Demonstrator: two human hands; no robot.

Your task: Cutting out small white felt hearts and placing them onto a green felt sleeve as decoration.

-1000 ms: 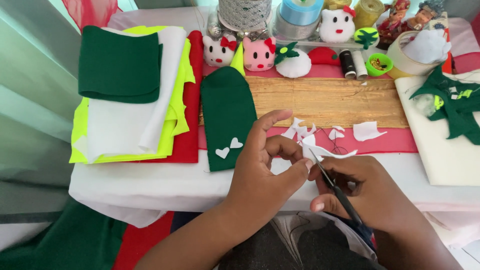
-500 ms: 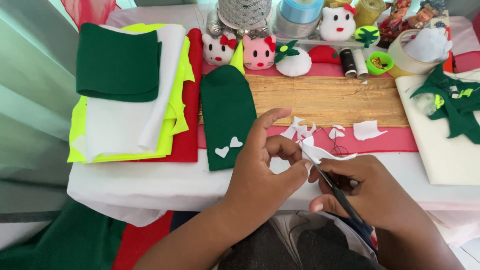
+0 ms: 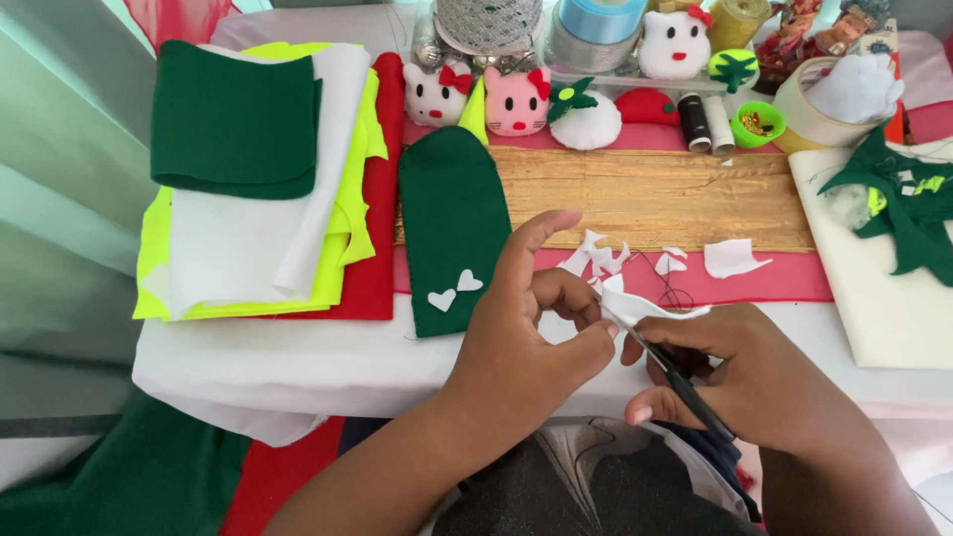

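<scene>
1. Scissors [image 3: 680, 382] sit gripped in my right hand [image 3: 745, 382], lower right of the frame, their blades meeting the white felt scrap [image 3: 645, 308].
2. My left hand [image 3: 526, 342], at lower centre, pinches that scrap between fingertip and thumb, the other fingers curled.
3. Just left of my hands lies a dark green felt piece [image 3: 452, 223] bearing two white hearts [image 3: 454, 290].
4. White offcuts [image 3: 735, 258] lie on the red strip above my right hand.
5. Folded felt sheets [image 3: 263, 189] are stacked at upper left.
</scene>
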